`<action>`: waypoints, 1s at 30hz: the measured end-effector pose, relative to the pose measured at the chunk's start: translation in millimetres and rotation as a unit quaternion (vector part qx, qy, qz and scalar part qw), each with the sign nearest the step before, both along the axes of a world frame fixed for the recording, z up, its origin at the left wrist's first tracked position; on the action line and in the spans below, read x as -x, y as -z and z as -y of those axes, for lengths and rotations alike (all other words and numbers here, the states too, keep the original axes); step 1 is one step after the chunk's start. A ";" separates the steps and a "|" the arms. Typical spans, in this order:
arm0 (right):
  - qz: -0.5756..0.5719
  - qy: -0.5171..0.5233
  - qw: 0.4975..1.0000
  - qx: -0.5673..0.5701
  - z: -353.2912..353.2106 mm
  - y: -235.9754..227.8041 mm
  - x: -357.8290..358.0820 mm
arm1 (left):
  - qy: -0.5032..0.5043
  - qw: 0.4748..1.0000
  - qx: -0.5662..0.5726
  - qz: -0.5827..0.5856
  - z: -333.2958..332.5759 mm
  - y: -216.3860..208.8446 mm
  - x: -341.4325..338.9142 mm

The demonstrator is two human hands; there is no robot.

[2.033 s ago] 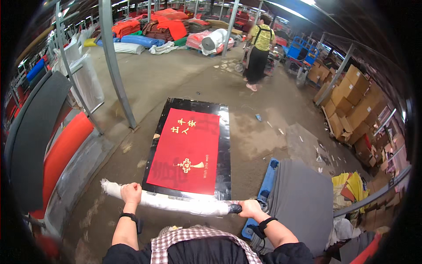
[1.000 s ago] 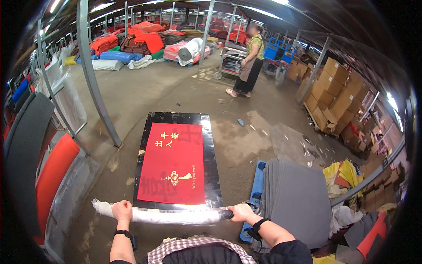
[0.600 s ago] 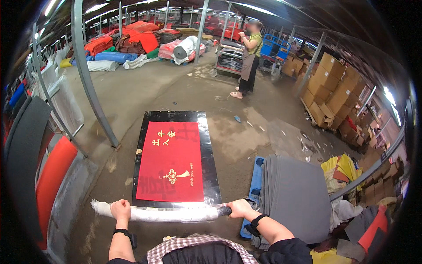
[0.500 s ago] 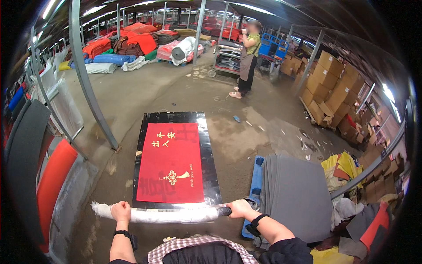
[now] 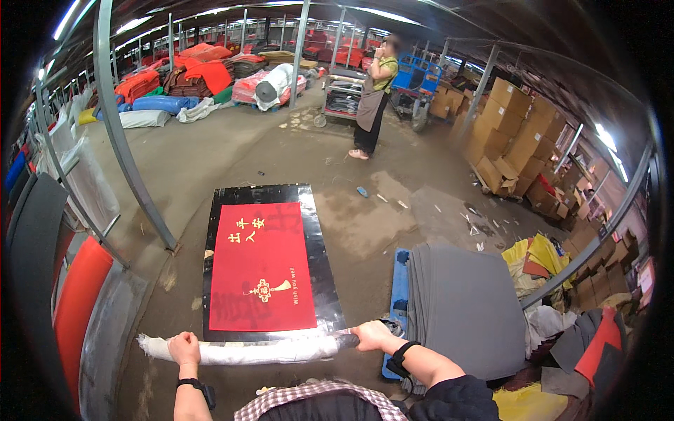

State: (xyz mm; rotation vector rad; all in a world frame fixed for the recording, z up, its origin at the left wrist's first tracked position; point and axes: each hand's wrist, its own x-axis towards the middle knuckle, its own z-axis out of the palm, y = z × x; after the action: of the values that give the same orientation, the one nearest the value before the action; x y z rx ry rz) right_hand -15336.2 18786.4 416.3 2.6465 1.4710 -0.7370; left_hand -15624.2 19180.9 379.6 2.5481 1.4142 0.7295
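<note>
Our left hand and right hand are both clenched around a white roll, near its two ends. We hold it crosswise at the near edge of a black board, on which a red mat lies flat.

Mat on board, roll at near end, sheet stack right.
</note>
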 end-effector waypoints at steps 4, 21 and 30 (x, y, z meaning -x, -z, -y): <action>0.002 -0.001 1.000 0.002 2.3 1.7 -1.2 | -0.007 1.000 0.014 -0.006 4.6 -5.2 -5.9; 0.005 -0.033 0.999 -0.016 3.9 23.5 -6.6 | -0.014 1.000 0.016 -0.002 4.9 1.4 -5.8; -0.105 0.069 0.984 -0.128 1.1 19.5 -7.2 | -0.002 1.000 -0.007 -0.001 2.9 9.0 -4.0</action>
State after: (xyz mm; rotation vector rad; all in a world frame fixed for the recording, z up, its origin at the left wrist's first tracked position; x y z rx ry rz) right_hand -15329.0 18785.3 396.9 2.9688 1.5369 -0.9226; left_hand -15620.2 19178.0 370.6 2.5568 1.4202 0.7411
